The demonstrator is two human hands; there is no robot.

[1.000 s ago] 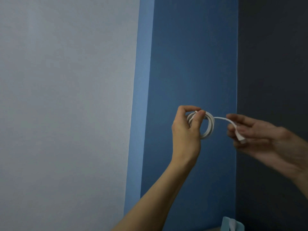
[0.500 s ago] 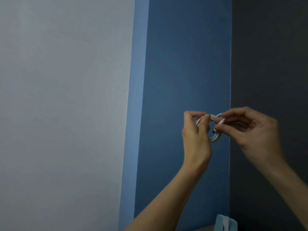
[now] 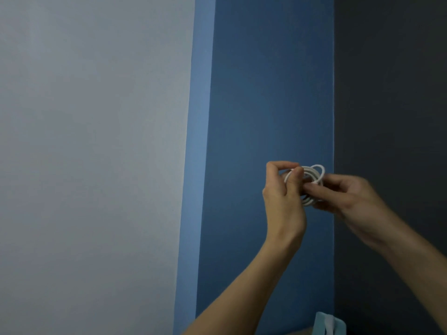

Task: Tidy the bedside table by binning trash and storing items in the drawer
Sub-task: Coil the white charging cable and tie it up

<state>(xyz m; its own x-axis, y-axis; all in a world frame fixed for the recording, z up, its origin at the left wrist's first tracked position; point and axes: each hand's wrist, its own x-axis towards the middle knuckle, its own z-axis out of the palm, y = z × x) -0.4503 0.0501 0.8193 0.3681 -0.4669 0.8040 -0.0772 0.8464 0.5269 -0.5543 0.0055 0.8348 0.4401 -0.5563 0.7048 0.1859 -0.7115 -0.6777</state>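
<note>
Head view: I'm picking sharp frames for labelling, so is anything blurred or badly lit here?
Head view: dim, even light with no glare; the right hand is smeared by motion blur, the left hand is sharper; the coiled white cable between them is readable, though its end is hard to make out; wall edges lean, suggesting wide-angle distortion.

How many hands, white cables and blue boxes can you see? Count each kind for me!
Hands: 2, the left hand and the right hand
White cable, coiled and held by both hands: 1
Light blue box, only its top showing at the bottom edge: 1
Total: 4
</note>
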